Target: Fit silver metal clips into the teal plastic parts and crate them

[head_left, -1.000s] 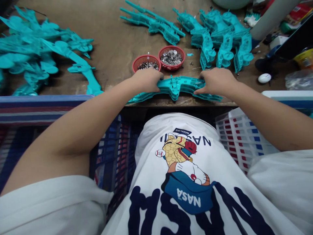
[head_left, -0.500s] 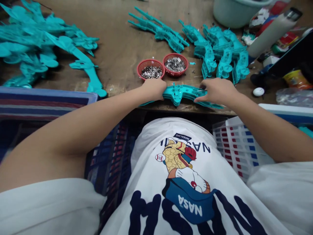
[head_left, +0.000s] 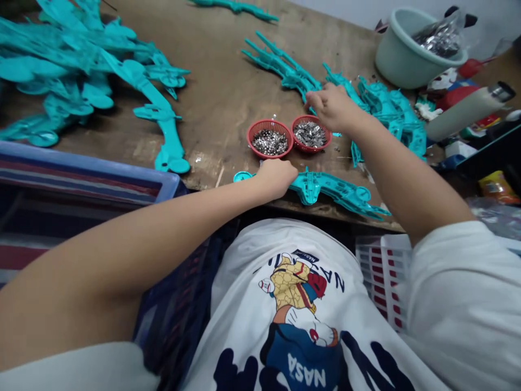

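The person is wearing a loose white T-shirt (head_left: 345,317) with wide short sleeves (head_left: 459,288), large navy lettering (head_left: 238,372) running across it. A cartoon figure (head_left: 299,320) is showing upside down on the front, sporting a blue cap (head_left: 303,353) marked NASA, a yellow patterned outfit (head_left: 288,285) and a red mitt (head_left: 317,284). Near the hem, a small dark label print (head_left: 305,255) is sitting beside smaller navy letters (head_left: 337,279).

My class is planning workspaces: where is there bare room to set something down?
Widest: the tabletop between the turquoise pile at left and the red baskets. A smaller patch lies left of the pale bucket, beyond the turquoise frames. Crowded: the right side, where frames, bottle and bucket cluster, and the near edge, where the left hand grips a turquoise piece.
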{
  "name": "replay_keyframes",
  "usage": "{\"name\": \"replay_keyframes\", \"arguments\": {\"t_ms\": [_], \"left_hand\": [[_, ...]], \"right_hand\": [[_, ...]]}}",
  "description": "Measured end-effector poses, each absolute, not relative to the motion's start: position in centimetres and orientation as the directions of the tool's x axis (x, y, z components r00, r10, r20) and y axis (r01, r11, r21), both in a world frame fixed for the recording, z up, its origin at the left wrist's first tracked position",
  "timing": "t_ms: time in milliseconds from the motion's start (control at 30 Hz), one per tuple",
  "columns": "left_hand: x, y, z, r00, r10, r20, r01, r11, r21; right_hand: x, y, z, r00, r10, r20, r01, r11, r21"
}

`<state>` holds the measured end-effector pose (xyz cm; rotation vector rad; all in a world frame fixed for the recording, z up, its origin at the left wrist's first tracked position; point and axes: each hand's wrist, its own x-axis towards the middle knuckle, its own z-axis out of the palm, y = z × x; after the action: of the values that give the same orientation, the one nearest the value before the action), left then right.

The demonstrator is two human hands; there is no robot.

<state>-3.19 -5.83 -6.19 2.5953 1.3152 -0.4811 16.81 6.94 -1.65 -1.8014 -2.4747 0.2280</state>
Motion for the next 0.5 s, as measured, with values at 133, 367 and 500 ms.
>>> {"name": "replay_keyframes", "arguments": {"t_ms": [133, 367, 500], "left_hand": [[-3.1, -5.7, -5.7, 0.554, 0.732, -0.397, 0.804, -0.594, 0.029], [-2.7, -5.1, -5.0, 0.519, 0.73, -0.445, 0.822, -0.568, 0.026], [-3.2, -4.5, -5.6, 0.503, 0.749, -0.431, 0.834, -0.551, 0.016]], "right_hand": [[17.5, 11.4, -3.5, -0.229, 0.965, -0.129, 0.973, 0.226, -0.037], [17.5, 12.3, -7.4, -0.229, 0.932, -0.28, 0.957, 0.268, 0.112], [17.2, 11.9, -10.1, -0.184, 0.948, -0.26, 0.96, 0.23, 0.159]]}}
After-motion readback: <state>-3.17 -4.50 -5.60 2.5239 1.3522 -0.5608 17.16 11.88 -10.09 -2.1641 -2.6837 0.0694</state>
